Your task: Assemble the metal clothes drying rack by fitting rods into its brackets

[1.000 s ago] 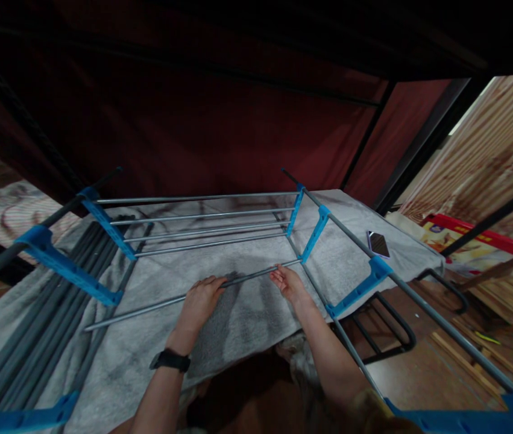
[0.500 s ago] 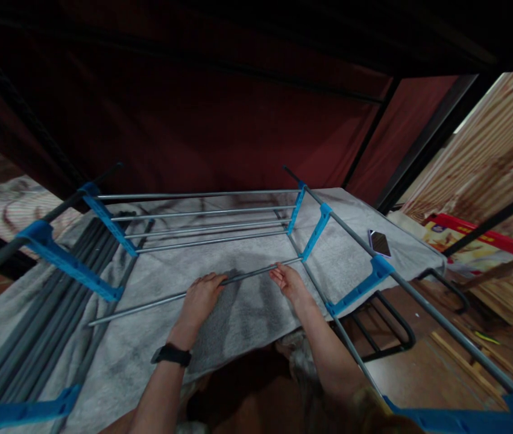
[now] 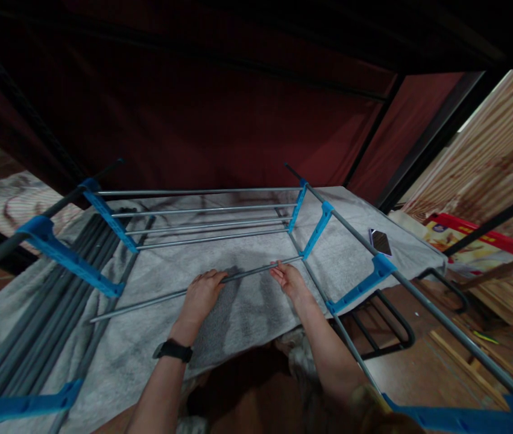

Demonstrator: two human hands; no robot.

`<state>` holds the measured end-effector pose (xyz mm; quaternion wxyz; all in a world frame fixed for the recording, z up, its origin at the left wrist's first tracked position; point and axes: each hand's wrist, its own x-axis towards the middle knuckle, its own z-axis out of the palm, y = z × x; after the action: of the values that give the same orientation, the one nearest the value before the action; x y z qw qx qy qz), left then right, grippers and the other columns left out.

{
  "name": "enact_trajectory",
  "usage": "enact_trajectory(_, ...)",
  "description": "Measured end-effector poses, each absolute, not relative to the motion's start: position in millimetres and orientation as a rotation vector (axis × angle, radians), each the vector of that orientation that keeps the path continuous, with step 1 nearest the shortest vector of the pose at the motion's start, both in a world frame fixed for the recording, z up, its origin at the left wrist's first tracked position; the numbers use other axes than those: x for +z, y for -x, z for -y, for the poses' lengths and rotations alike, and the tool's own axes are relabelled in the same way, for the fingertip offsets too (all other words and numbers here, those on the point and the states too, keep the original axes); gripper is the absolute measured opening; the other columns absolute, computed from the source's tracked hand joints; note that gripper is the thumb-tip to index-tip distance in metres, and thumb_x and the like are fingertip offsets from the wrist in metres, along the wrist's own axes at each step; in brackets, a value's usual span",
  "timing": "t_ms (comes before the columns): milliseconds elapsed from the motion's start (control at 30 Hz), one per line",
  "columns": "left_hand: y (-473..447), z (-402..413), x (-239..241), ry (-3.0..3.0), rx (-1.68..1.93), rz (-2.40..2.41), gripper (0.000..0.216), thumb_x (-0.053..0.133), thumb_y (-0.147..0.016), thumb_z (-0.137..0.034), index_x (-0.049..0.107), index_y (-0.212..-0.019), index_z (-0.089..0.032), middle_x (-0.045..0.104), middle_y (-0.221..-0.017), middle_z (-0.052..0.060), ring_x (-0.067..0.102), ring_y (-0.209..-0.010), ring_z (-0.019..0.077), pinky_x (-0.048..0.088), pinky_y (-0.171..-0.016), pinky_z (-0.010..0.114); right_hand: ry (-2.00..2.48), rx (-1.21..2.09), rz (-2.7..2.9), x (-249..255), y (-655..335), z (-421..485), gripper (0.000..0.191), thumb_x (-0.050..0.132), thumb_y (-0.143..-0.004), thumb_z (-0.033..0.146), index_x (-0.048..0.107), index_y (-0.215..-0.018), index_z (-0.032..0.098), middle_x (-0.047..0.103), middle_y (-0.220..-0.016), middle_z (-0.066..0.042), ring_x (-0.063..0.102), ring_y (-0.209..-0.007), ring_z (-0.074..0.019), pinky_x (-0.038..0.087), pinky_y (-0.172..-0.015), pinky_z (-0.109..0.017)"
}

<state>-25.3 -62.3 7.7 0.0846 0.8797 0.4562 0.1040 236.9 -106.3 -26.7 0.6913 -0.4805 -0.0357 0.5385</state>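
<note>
A long grey metal rod (image 3: pixel 157 299) lies slanted across a grey towel-covered bed (image 3: pixel 247 313). My left hand (image 3: pixel 201 295), with a black watch on the wrist, is closed over the rod near its middle. My right hand (image 3: pixel 289 280) grips the rod close to its right end, which meets a blue plastic bracket (image 3: pixel 316 231) of the rack frame. Behind the rod, several parallel grey rods (image 3: pixel 202 220) span between two blue brackets (image 3: pixel 108 214).
A bundle of loose grey rods (image 3: pixel 34 337) lies along the left side of the bed. A phone (image 3: pixel 380 242) rests on the towel at the right. A dark red curtain hangs behind. Wooden slats and a red box (image 3: pixel 468 241) are on the floor at right.
Both hands keep their hold on the rod and barely shift; the view has drifted slightly.
</note>
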Motion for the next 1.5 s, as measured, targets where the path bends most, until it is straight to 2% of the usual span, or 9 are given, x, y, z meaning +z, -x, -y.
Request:
enact_trajectory(267,24,65,13,-2.634,0.308,-1.375,0.034,0.056,-0.094,-0.018,0.072,-0.123,-0.024,0.074,-0.12,0.009,0.069,-0.107,0.0248,0.05,-0.097,0.035,1.072,1.208,0.094,-34,-240,103,0.016,0.067,-0.086,0.005,0.061,-0.078,0.018,0.074,-0.076,-0.003,0.07,-0.065,-0.012,0.062,-0.068,-0.022)
enact_trajectory(533,24,64,12,-2.649,0.298,-1.385,0.034,0.054,-0.095,-0.018,0.071,-0.124,-0.023,0.074,-0.119,0.009,0.069,-0.107,0.0256,0.05,-0.098,0.038,1.065,1.2,0.094,-34,-242,104,0.015,0.061,-0.089,0.004,0.062,-0.083,0.018,0.076,-0.081,-0.004,0.072,-0.068,-0.0127,0.063,-0.07,-0.024)
enact_trajectory(700,23,63,5,-2.686,0.296,-1.381,0.033,0.053,-0.096,-0.018,0.071,-0.124,-0.021,0.074,-0.117,0.011,0.069,-0.106,0.0265,0.049,-0.098,0.04,1.067,1.189,0.101,-34,-241,105,0.014,0.063,-0.086,0.005,0.062,-0.083,0.019,0.076,-0.083,-0.004,0.072,-0.069,-0.0134,0.063,-0.071,-0.025)
enact_trajectory(867,21,64,3,-2.717,0.302,-1.393,0.034,0.048,-0.098,-0.017,0.071,-0.123,-0.021,0.074,-0.112,0.011,0.068,-0.102,0.0256,0.049,-0.097,0.04,1.061,1.189,0.094,-33,-242,106,0.013,0.063,-0.088,0.007,0.062,-0.082,0.019,0.075,-0.08,-0.003,0.071,-0.068,-0.0125,0.063,-0.071,-0.024)
enact_trajectory(1033,18,67,7,-2.746,0.307,-1.423,0.034,0.045,-0.099,-0.014,0.07,-0.121,-0.021,0.073,-0.11,0.011,0.067,-0.102,0.0255,0.047,-0.097,0.041,1.097,1.232,0.08,-31,-239,105,0.016,0.066,-0.089,0.009,0.06,-0.078,0.019,0.069,-0.067,-0.001,0.071,-0.066,-0.0128,0.064,-0.072,-0.023)
enact_trajectory(1267,13,79,15,-2.747,0.298,-1.45,0.032,0.047,-0.098,-0.01,0.071,-0.118,-0.019,0.071,-0.109,0.011,0.064,-0.105,0.023,0.044,-0.099,0.039,1.154,1.266,0.159,-40,-234,107,0.016,0.076,-0.083,0.012,0.062,-0.077,0.018,0.069,-0.072,-0.001,0.072,-0.071,-0.0122,0.064,-0.083,-0.023)
enact_trajectory(1367,15,80,17,-2.744,0.328,-1.476,0.032,0.046,-0.099,-0.011,0.07,-0.119,-0.02,0.071,-0.108,0.01,0.064,-0.105,0.0214,0.043,-0.098,0.038,1.142,1.251,0.186,-46,-236,103,0.012,0.071,-0.085,0.008,0.064,-0.08,0.016,0.07,-0.074,0.0,0.072,-0.074,-0.0112,0.063,-0.09,-0.026)
enact_trajectory(1500,28,77,17,-2.67,0.33,-1.629,0.03,0.045,-0.099,-0.01,0.071,-0.11,-0.018,0.071,-0.104,0.01,0.063,-0.102,0.0213,0.042,-0.098,0.039,1.174,1.233,0.15,-49,-239,100,0.014,0.065,-0.087,0.005,0.064,-0.079,0.016,0.069,-0.074,0.0,0.072,-0.073,-0.0103,0.063,-0.092,-0.03)
